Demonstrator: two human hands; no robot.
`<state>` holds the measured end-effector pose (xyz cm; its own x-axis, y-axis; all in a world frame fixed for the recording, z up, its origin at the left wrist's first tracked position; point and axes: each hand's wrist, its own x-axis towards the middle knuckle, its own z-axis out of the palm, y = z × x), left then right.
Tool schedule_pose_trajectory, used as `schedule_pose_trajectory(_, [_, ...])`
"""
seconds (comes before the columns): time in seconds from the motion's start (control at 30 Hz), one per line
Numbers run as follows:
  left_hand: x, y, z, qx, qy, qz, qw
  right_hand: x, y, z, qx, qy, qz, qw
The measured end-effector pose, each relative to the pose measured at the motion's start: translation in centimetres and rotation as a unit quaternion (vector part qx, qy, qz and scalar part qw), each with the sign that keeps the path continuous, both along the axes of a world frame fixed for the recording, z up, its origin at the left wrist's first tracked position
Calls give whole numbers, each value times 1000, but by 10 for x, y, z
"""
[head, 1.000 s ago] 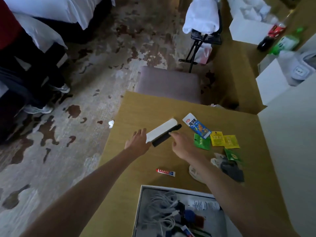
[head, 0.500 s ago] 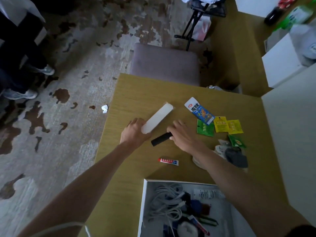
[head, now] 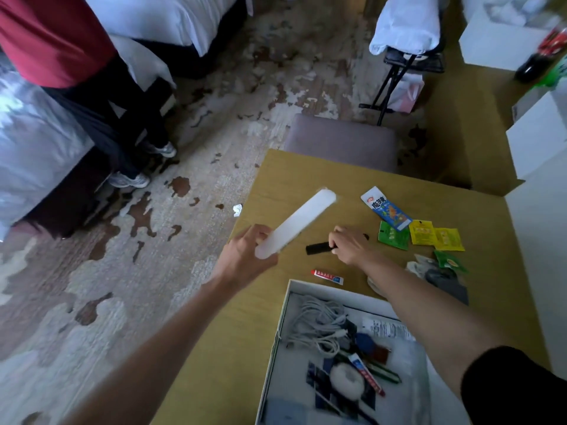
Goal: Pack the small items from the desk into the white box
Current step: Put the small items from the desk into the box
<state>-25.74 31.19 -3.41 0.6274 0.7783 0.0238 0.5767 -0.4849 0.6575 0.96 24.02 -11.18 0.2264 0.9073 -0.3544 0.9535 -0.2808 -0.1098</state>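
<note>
Packing partly done: the open white cardboard box (head: 280,332) already holds cables and tubes.
Beyond the box, left hand (head: 245,259) grips a long white plastic case (head: 296,223), right hand (head: 352,245) pinches a black comb (head: 317,248); sachets and a small red-and-white tube (head: 327,277) remain.

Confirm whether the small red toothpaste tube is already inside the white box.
No, the toothpaste tube lies on the desk, just outside the white box.

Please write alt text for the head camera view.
Over a wooden desk, the left hand lifts a long white case while the right hand grips a black comb. Sachets lie beyond, and a part-filled white box sits nearest.
</note>
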Motion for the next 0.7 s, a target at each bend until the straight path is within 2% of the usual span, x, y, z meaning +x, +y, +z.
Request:
schedule_pose_trajectory(0.23, [-16,-20,9,7,6,12,1000,-5,-25,14,2,115,-110,987])
schedule_pose_trajectory(0.4, [-11,-26,22,11,21,13,1000,-6,-49,57,160,156,-179,958])
schedule_pose_trajectory(0.5, [-12,-35,36,33,4,5,999,-9,-75,94,289,204,-212,911])
schedule_pose_trajectory(0.57, [-18,-46,43,53,-8,-9,999,-14,-99,116,359,277,-234,860])
schedule_pose_trajectory(0.63, [-28,-61,49,80,-12,-26,996,-18,-125,130,404,347,-259,806])
schedule_pose_trajectory(0.7, [-38,-79,55,113,-20,-36,993,-20,-147,137,425,392,-276,768])
